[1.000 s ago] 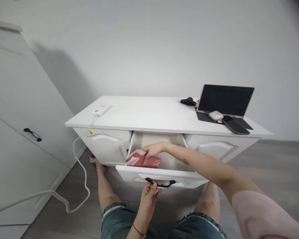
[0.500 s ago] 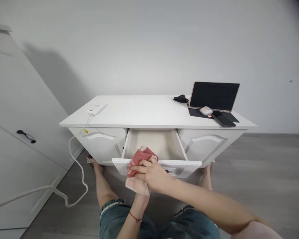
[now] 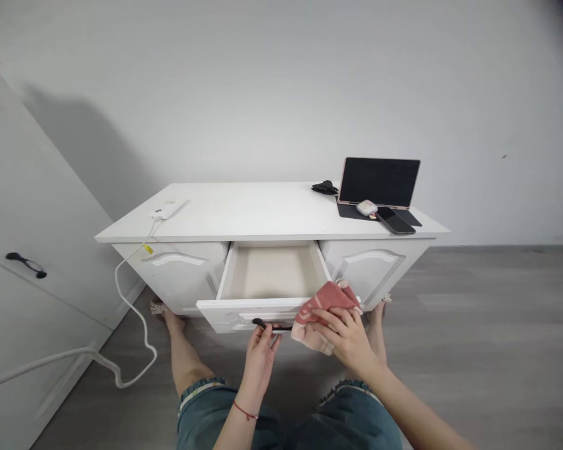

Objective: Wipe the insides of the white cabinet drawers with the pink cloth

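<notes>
A white drawer (image 3: 272, 275) stands pulled out from the middle of the white desk (image 3: 244, 212), and nothing shows inside it. My left hand (image 3: 259, 357) has its fingers closed around the black handle (image 3: 276, 327) on the drawer front. At the drawer's right front corner, my right hand (image 3: 349, 337) presses a red and cream cloth (image 3: 327, 301) over the top edge and the face of the front panel. Part of the cloth hangs below my fingers and covers the handle's right end.
On the desk's right lie a tablet (image 3: 380, 181) on a stand, a phone (image 3: 395, 220), a small earphone case (image 3: 366, 208) and a black item (image 3: 325, 187). A power strip (image 3: 169, 209) with a white cable (image 3: 145, 337) sits left, beside a wardrobe (image 3: 37, 219).
My right hand has slid the cloth from the left part of the drawer front to its right corner. My left hand has come out from under the cloth onto the handle.
</notes>
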`<state>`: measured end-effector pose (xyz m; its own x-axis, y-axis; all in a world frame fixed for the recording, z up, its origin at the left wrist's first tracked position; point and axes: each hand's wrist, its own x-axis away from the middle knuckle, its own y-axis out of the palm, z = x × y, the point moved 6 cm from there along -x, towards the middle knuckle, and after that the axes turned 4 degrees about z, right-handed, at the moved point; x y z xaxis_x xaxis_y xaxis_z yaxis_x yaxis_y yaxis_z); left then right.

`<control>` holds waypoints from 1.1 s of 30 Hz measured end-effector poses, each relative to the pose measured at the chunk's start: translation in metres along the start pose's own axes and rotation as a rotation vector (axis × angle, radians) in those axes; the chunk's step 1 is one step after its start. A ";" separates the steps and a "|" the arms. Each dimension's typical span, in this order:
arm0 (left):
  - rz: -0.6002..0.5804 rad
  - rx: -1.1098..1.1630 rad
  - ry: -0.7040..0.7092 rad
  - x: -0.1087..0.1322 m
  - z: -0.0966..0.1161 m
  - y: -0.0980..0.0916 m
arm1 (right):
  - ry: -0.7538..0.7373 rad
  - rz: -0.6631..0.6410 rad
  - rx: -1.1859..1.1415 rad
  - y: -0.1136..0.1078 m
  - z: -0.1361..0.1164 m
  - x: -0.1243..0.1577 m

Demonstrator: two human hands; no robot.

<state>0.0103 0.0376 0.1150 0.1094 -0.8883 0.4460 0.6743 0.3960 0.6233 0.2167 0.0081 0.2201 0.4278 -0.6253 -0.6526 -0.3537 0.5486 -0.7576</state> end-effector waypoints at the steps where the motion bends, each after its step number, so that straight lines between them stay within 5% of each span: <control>1: 0.009 0.002 -0.007 0.000 -0.001 -0.001 | 0.045 0.043 0.021 0.003 0.006 0.012; 6: 0.021 0.016 -0.008 0.002 -0.002 -0.002 | 0.532 0.272 -0.081 0.043 0.029 0.070; 11: 0.011 0.049 -0.019 0.004 -0.004 -0.002 | 0.885 0.470 -0.177 0.075 0.015 0.089; 17: 0.066 0.106 -0.041 0.007 -0.006 0.000 | 1.232 0.448 -0.265 0.093 0.001 0.094; 22: 0.110 0.143 -0.070 0.011 -0.005 0.004 | 1.577 0.481 -0.431 0.130 -0.008 0.112; 28: 0.112 0.134 -0.064 0.020 0.002 0.001 | 1.892 0.680 -1.159 0.171 -0.054 0.088; 33: 0.365 0.061 0.246 0.028 0.026 -0.041 | 2.050 0.622 -1.616 0.197 -0.101 0.058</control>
<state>-0.0331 0.0027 0.1190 0.5078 -0.7137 0.4825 0.5155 0.7005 0.4935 0.0880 0.0245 0.0318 -0.3183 -0.6260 0.7119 -0.4334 0.7640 0.4781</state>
